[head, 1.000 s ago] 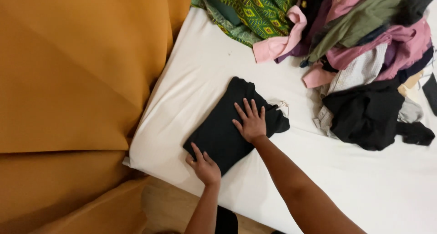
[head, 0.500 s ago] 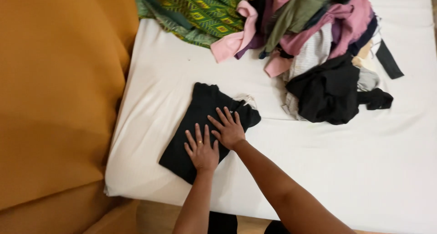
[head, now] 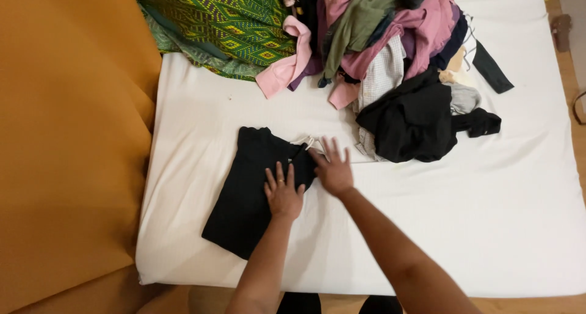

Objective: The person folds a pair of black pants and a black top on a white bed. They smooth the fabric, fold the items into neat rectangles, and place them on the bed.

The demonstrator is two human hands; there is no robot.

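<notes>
Both palms lie flat, fingers spread: left hand (head: 284,195) on the folded black garment (head: 250,189), right hand (head: 332,167) at its edge, clothes pile (head: 390,57) beyond.

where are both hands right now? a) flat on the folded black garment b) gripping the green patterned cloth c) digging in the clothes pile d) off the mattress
a: the left hand lies palm down on the folded black garment, and the right hand presses flat on its right edge, on the white mattress, apart from the clothes pile.
</notes>
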